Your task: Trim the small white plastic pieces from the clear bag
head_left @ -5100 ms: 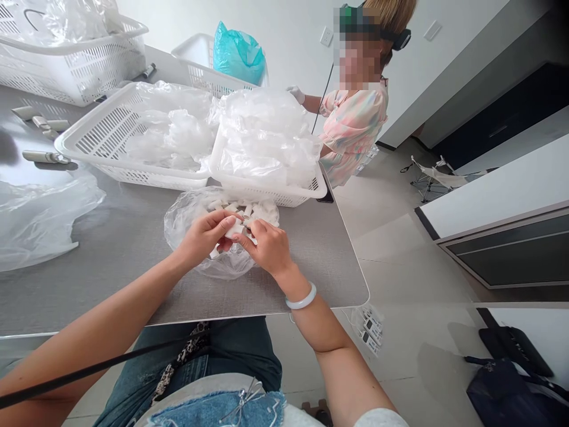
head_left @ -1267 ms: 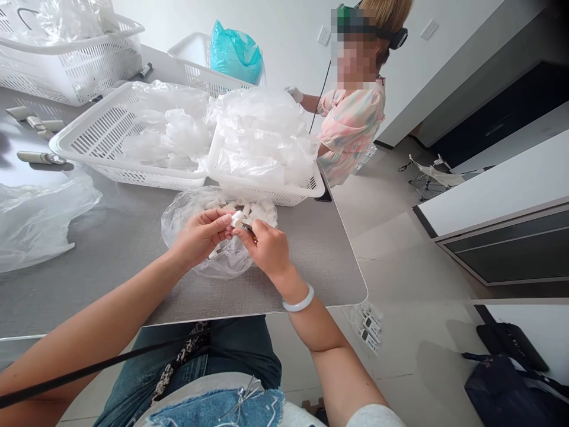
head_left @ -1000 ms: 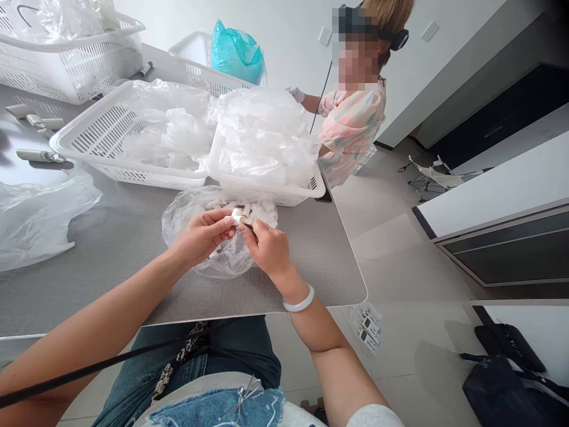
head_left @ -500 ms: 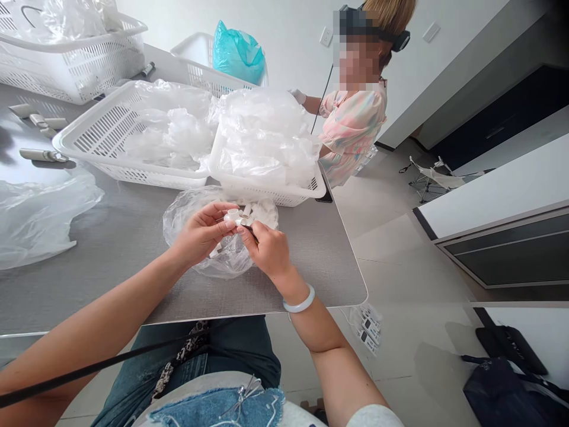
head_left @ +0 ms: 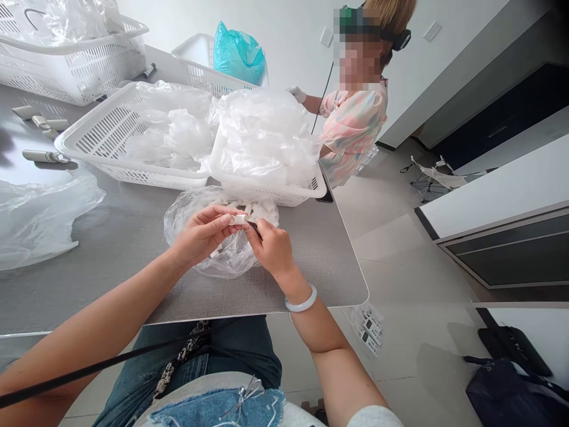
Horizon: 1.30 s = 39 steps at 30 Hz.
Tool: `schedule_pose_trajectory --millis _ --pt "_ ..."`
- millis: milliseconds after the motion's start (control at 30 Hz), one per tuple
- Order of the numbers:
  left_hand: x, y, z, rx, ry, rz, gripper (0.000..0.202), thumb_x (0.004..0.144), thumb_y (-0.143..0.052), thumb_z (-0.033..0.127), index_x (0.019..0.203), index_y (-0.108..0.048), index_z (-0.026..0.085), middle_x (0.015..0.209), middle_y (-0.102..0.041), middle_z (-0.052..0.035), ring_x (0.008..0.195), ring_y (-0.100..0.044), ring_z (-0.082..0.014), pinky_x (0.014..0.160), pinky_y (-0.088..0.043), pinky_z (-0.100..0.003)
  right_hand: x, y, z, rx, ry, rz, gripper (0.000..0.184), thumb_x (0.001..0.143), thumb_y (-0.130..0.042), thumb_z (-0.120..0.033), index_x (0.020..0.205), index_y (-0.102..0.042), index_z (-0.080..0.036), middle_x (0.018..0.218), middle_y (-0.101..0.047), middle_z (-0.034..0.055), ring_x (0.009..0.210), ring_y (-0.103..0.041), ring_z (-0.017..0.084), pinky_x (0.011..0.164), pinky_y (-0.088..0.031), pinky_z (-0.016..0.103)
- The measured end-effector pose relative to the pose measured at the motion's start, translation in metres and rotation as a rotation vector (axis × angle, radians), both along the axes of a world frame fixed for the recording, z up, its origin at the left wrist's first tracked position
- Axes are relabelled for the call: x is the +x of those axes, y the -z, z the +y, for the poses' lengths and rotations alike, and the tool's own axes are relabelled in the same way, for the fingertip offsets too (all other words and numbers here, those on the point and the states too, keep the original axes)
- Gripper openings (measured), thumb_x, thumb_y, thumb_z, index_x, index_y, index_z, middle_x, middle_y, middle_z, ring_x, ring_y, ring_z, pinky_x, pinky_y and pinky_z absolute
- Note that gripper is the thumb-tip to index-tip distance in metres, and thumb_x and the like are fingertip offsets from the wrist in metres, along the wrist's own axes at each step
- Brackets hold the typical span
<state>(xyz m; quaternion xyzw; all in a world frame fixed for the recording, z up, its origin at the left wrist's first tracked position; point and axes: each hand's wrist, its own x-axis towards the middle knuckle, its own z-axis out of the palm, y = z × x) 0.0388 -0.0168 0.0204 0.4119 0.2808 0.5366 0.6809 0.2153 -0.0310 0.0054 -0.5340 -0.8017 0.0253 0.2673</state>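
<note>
My left hand [head_left: 202, 236] pinches a small white plastic piece [head_left: 239, 219] between thumb and fingertips. My right hand [head_left: 272, 249] grips a thin dark tool [head_left: 253, 230], whose tip meets the piece's right end. Both hands hover over a transparent plastic bag [head_left: 186, 222] holding many similar white pieces, partly hidden by my fingers. The bag lies on a grey table [head_left: 111, 284], and one piece pokes out below my left hand. A pale green bangle [head_left: 301, 298] circles my right wrist.
Two white slatted baskets [head_left: 89, 139] [head_left: 267, 196] heaped with plastic film stand just beyond the bag, with more baskets and a blue bag [head_left: 237, 56] behind. Loose film [head_left: 35, 219] and several grey tubes [head_left: 44, 156] lie left. A co-worker [head_left: 353, 121] stands past the table's far corner.
The white piece has turned and now lies lengthwise between my fingertips. The thin dark tool shows more clearly at its right end. My hands have stayed over the bag.
</note>
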Motion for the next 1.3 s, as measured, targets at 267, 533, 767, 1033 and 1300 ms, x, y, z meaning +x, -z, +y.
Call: schedule_pose_trajectory --millis 267,533,767,1033,1300 --pt "0.000 0.003 0.000 0.047 -0.069 0.141 0.037 0.062 -0.095 0.037 0.094 -0.083 0.025 0.098 -0.079 -0.0052 0.086 -0.071 -0.0182 0.078 -0.059 -0.028 -0.002 -0.002 -0.001 0.002 0.037 0.019 0.063 0.106 -0.021 -0.058 0.077 -0.060 -0.019 0.061 -0.060 0.0016 0.051 -0.055 0.011 0.049 -0.028 0.024" --pt "-0.003 0.003 -0.001 0.025 -0.029 0.220 0.042 0.059 -0.095 0.041 0.095 -0.083 0.024 0.099 -0.080 -0.0072 0.095 -0.073 -0.0243 0.082 -0.060 -0.032 -0.001 -0.004 -0.003 0.014 0.024 0.009 0.054 0.108 -0.028 -0.050 0.079 -0.060 -0.019 0.065 -0.062 0.0014 0.056 -0.057 0.011 0.052 -0.030 0.023" --pt "-0.006 0.004 0.003 0.008 0.078 0.138 0.040 0.071 -0.090 0.040 0.105 -0.081 0.021 0.103 -0.080 -0.0110 0.090 -0.075 -0.0236 0.076 -0.062 -0.032 -0.002 -0.002 -0.002 0.012 -0.054 -0.057 0.046 0.107 -0.036 -0.047 0.080 -0.060 -0.019 0.068 -0.066 0.0020 0.059 -0.059 0.011 0.054 -0.029 0.023" --pt "-0.017 0.002 0.006 0.110 0.115 0.376 0.036 0.073 -0.086 0.050 0.099 -0.083 0.024 0.081 -0.079 -0.0053 0.074 -0.073 -0.0197 0.069 -0.063 -0.029 0.001 -0.005 -0.001 -0.026 -0.097 -0.060 0.054 0.108 -0.024 -0.049 0.081 -0.059 -0.019 0.067 -0.063 0.0013 0.056 -0.053 0.010 0.052 -0.027 0.023" --pt "-0.018 0.005 0.006 0.267 -0.008 0.543 0.035 0.072 -0.087 0.042 0.101 -0.083 0.024 0.079 -0.078 -0.0055 0.064 -0.069 -0.0182 0.055 -0.055 -0.025 0.001 -0.004 -0.001 -0.026 -0.062 -0.056 0.060 0.105 -0.023 -0.062 0.079 -0.057 -0.019 0.062 -0.056 -0.0004 0.052 -0.048 0.010 0.050 -0.026 0.023"
